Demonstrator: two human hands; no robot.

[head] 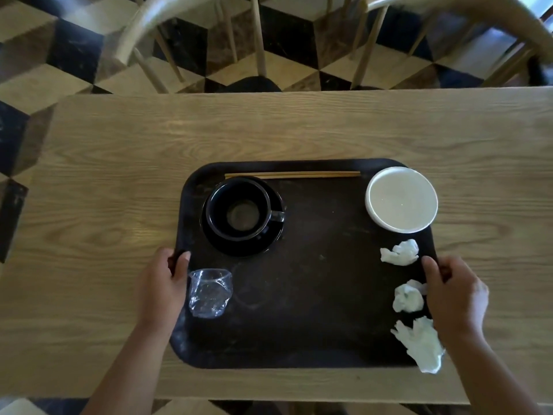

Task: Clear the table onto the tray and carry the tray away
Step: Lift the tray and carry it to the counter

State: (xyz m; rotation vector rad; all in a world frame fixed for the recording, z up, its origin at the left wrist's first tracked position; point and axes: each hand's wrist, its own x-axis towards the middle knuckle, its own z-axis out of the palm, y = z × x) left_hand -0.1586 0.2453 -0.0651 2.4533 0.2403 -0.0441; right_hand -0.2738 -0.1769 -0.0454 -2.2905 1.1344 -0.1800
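— Fingers (pixel 171 256) of the left hand (pixel 166 277) curl round the left rim of the tray (pixel 314 295), with the thumb lying over the top edge.

— And the other side?

— Much the same. The right hand (pixel 454 292) grips the right rim, thumb hooked over it and the other fingers tucked beneath, out of sight.

— Is the tray off the table (pixel 119 175)?

— Hard to say from above; it may be resting on the wood. It sits toward the near edge, roughly in the middle.

— What lies closest to the hands?

— Just beside the left thumb stands a crumpled clear plastic cup (pixel 209 293), at the tray's near left. By the right hand, three balled white tissues (pixel 408 298) run in a line along the right side; the nearest one hangs over the tray's near right corner.

— Farther out?

— A black cup (pixel 239 209) sits on its saucer (pixel 269 244) at the far left, handle pointing right. A white bowl (pixel 401 199) fills the far right corner, its edge over the rim. Between them, along the far edge, a pair of chopsticks (pixel 291 174) lies flat, running left to right.

— Beyond the table?

— Two pale wooden chairs (pixel 191 13) on the far side, over a floor (pixel 74 49) patterned in black, tan and cream cubes.
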